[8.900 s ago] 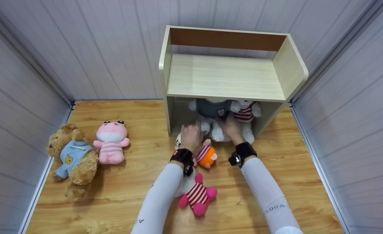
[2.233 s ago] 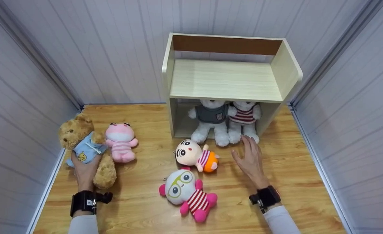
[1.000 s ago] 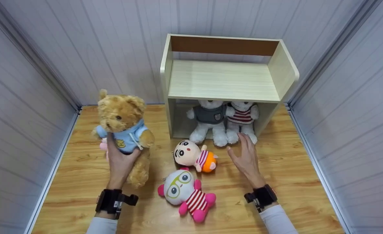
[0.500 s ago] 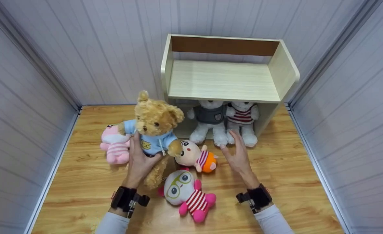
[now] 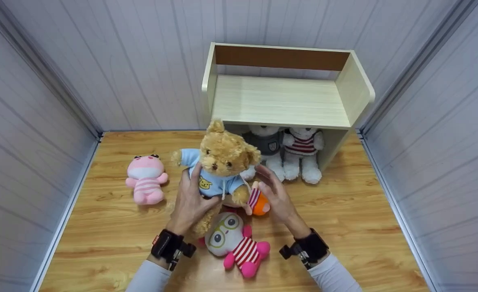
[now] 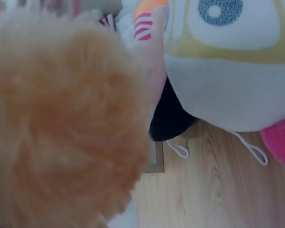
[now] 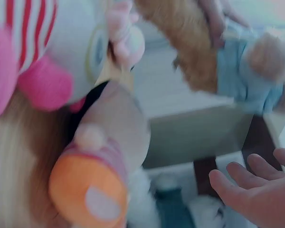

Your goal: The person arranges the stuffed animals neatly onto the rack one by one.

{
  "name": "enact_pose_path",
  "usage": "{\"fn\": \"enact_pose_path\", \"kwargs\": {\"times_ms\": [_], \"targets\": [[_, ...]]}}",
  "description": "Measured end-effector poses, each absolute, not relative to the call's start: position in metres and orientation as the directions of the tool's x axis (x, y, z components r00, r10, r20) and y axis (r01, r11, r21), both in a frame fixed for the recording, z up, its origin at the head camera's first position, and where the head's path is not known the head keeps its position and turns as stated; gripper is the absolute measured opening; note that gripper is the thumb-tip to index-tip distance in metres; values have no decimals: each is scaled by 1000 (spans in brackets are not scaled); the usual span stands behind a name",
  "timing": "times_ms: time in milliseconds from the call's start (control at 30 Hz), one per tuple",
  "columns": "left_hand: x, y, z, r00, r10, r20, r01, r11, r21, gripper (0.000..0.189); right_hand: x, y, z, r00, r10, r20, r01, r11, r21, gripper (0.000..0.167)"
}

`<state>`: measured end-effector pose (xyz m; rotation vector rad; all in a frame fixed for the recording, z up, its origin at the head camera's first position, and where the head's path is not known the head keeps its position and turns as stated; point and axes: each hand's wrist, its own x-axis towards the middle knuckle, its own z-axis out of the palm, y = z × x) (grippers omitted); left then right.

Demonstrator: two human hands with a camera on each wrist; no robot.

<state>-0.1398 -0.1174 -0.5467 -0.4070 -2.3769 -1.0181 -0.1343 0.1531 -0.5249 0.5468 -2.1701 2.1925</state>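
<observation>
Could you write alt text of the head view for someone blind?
A person's left grip holds a brown teddy in a blue top, the right grip beside it. Three plush toys lie on the floor; two white ones occupy the shelf's lower compartment.

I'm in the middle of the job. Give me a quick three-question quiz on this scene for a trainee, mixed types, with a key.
1. Which hand grips the brown teddy bear?

2. How many white plush toys are in the light wooden shelf?
A) one
B) two
C) four

3. True or false: the pink frog-like plush lies on top of the shelf.

Key
1. The left hand; the right hand is beside the bear, fingers extended, holding nothing.
2. B, two, side by side.
3. False: the pink frog-like plush lies on the wood-grain floor, apart from the shelf.
</observation>
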Motion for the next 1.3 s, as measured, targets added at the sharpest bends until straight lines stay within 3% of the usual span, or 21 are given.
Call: {"fn": "enact_pose_path", "kwargs": {"times_ms": [333,533,833,967,1100,1233,1300], "targets": [[-142,-100,-548,-791,134,597,492,720,489,110,-140,128,-513,-964,-226,138,-141,1,-990,67],[-140,-90,-551,-804,116,584,453,756,472,111,-148,116,-517,-974,-204,94,-105,45,-993,82],[-136,-78,-554,-794,111,598,455,761,463,114,-160,106,-522,-990,-121,66,-71,34,-997,76],[-132,-80,-548,-815,141,562,477,714,513,109,-163,106,-525,-997,-71,35,-37,26,-999,78],[-128,-87,-540,-850,149,505,473,637,609,85,-165,108,-529,-998,-60,-1,2,-17,-1000,74],[-125,-95,-536,-929,56,365,343,497,797,59,-168,110,-536,-996,-80,-24,26,-23,-999,72],[-127,-99,-535,-963,-3,268,242,422,874,56,-170,111,-539,-995,-90,-42,44,-22,-999,71]]}}
